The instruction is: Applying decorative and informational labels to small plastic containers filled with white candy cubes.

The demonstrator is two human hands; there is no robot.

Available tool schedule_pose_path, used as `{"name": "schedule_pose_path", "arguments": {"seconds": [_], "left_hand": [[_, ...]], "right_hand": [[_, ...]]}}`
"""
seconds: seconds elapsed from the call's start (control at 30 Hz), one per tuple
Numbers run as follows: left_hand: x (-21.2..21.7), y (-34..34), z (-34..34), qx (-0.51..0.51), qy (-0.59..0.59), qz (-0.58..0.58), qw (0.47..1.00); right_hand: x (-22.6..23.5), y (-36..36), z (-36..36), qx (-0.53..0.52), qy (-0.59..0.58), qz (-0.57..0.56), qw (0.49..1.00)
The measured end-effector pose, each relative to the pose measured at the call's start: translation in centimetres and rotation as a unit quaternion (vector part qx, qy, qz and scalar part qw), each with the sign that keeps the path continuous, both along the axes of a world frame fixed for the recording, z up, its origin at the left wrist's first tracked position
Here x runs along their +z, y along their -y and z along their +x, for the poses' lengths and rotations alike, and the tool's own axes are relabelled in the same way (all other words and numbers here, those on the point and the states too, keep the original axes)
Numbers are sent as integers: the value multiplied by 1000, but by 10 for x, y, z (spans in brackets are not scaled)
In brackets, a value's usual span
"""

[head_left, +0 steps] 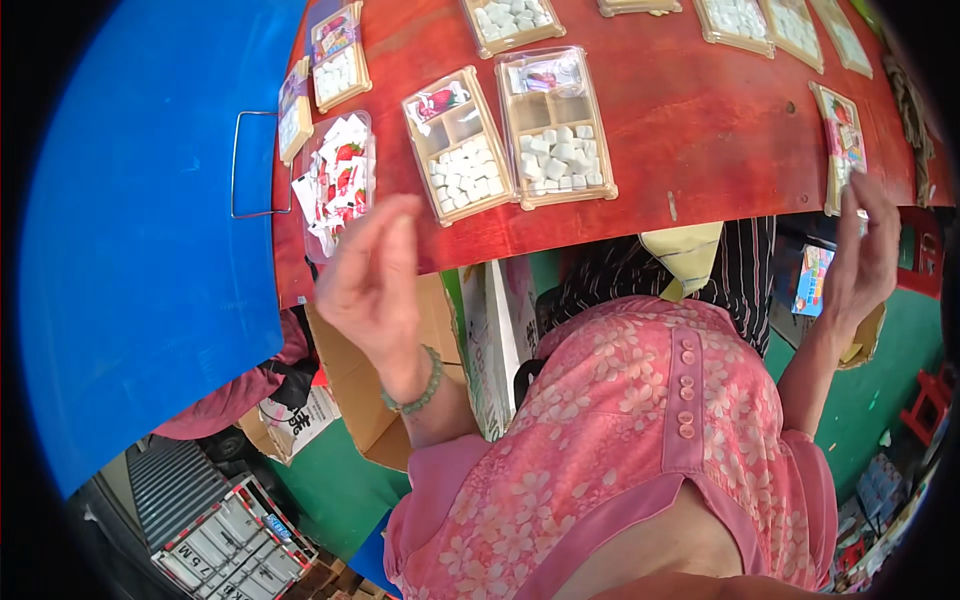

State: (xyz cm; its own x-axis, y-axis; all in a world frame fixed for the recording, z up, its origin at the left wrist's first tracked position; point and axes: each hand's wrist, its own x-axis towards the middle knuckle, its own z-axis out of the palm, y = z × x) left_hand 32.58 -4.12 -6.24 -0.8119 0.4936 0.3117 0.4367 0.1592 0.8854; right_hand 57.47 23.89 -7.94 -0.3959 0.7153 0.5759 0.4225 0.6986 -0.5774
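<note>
Left-hand tray (463,122) and right-hand tray (568,107): lying flat side by side on the red bench (700,130), near its front edge. Long axes running away from the wearer, the left-hand one slanting with its far end to the left, the right-hand one closer to straight. Sachet ends pointing away; ends full of white cubes (562,160) pointing back toward the wearer. Close together at the near corners, fanning apart beyond.

To the left, a clear tub (369,135) heaped with strawberry-printed sachets (342,170), and past it two packed trays (344,98). Far to the right, a filled tray (829,150), also lengthwise away from the wearer.

Left hand (368,285) in the way of the tub's near end; fingers bent, tips drawn close together. Cannot tell if pinching anything. Right hand (862,260) across the near end of the filled tray; fingers loosely curled, slightly parted. Cannot tell if touching or gripping it.

Along the top, more trays (522,41), cut off by the picture's edge. Under the bench, a cardboard box (385,345), partly hidden behind the left forearm.
</note>
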Motion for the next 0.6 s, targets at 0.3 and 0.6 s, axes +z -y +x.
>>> {"name": "schedule_pose_path", "arguments": {"seconds": [0.3,0.6], "left_hand": [[-17,-50,-5,-25,-135,-41,990],[-50,-78,80,-465,-15,3,885]], "right_hand": [[-9,40,-38,259,49,-86,961],[-56,27,42,335,242,-336,846]]}}
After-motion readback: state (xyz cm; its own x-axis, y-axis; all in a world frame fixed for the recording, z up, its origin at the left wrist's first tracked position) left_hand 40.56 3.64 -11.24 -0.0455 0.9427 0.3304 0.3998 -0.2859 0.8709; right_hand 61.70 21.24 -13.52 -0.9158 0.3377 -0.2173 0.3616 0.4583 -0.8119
